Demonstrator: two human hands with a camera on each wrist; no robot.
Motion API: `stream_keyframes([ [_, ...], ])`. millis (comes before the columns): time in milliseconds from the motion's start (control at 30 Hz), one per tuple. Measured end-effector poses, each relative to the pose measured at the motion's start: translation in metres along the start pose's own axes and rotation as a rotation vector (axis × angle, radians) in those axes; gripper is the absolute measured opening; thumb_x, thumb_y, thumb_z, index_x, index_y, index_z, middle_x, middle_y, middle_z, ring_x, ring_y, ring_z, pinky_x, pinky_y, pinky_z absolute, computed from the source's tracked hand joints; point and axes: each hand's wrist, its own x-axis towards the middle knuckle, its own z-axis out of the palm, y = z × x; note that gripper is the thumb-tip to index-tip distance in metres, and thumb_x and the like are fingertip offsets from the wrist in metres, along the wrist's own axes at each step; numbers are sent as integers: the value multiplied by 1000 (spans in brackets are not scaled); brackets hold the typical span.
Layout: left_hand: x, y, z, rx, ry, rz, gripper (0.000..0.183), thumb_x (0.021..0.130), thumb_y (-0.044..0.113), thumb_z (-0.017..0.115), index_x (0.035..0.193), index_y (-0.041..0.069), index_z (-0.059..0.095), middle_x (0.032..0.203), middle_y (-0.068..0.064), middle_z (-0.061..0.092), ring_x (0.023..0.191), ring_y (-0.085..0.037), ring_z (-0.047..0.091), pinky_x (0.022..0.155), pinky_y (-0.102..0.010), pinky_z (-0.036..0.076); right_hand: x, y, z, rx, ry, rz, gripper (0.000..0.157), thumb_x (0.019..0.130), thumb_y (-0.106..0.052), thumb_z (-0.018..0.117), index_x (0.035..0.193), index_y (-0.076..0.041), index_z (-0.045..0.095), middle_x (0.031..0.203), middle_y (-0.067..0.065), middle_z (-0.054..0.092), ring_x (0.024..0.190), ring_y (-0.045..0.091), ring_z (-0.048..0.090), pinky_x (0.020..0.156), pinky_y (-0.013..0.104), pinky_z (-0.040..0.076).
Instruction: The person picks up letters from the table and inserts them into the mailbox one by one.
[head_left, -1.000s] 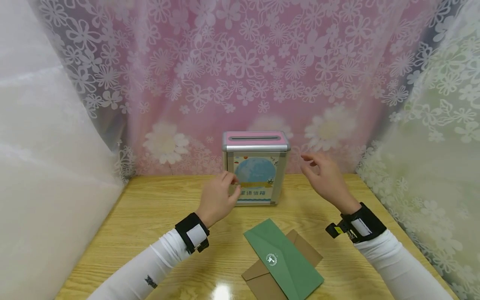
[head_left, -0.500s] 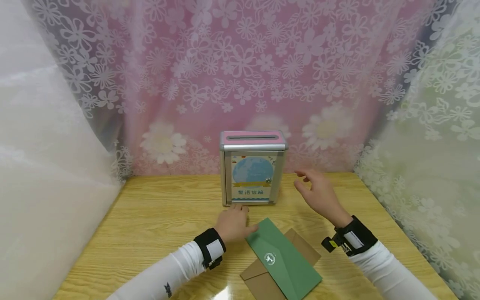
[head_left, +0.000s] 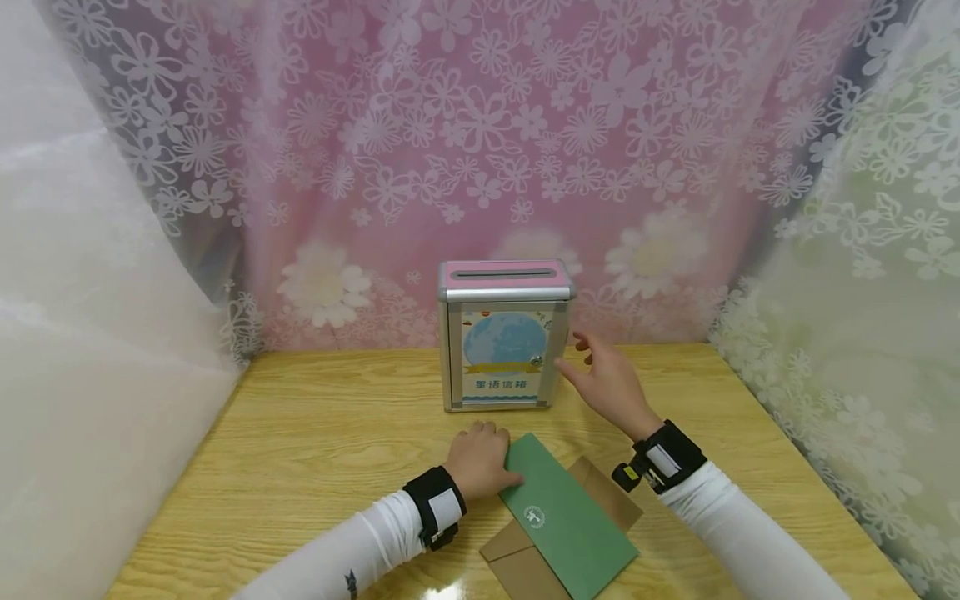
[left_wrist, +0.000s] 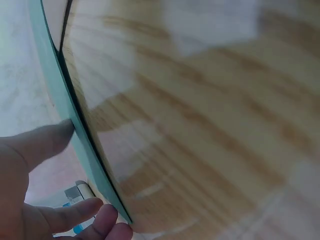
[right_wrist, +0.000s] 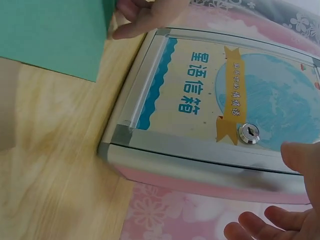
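A green envelope lies slantwise across a brown envelope on the table. My left hand holds its far left edge; the thumb rests on the green face, and the other fingers curl at the edge in the left wrist view. Behind stands an upright letter box with a silver frame, a pink top with a slot and a blue globe picture on its door. A round key lock shows on that door. Beside the box's right side is my right hand, fingers loosely bent and holding nothing.
The wood-grain table ends at a pink floral curtain just behind the box. A whitish sheet hangs on the left and a pale green floral one on the right.
My left hand has come down from the box front to the green envelope and taken its edge; the envelope has shifted slightly left. My right hand has moved left and lower, closer to the box.
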Motion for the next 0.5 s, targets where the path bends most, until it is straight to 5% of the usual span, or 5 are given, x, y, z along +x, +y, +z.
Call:
stream_keyframes([
  [500, 0, -5, 2, -97, -20, -26, 59, 70, 54, 77, 108, 10, 65, 85, -5, 59, 78, -22, 53, 65, -40, 48, 19, 2, 19, 62, 17, 48, 53, 91, -39, 61, 132, -9, 49, 112, 18, 57, 91, 30, 54, 69, 47, 49],
])
